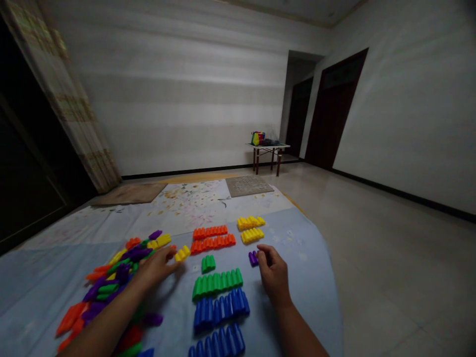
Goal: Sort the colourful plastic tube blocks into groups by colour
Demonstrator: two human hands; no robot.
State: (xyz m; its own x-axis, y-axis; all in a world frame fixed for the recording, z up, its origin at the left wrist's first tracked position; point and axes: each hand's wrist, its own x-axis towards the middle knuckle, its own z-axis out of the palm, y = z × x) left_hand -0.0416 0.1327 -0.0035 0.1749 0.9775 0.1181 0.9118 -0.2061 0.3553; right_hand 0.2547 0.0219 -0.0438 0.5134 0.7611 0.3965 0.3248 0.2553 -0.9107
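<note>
My left hand (158,270) reaches over a mixed pile of plastic pieces (122,265), its fingertips closed on yellow ribbed plastic pieces (182,254). My right hand (273,272) is closed at the right, thumb and fingers against a small group of purple pieces (253,258). Between the hands stand sorted rows: orange pieces (213,243), a short green group (208,264), a longer row of green pieces (217,284) and blue pieces (221,310). Two rows of yellow pieces (252,235) lie beyond my right hand. My left forearm hides part of the pile.
A pale flowered cloth (297,297) covers the rounded table. Two flat mats, a brown one (130,193) and a grey one (248,186), lie at its far side. Across the floor, a small folding table (267,147) carries a colourful bag (257,138). A curtain (67,99) hangs at left.
</note>
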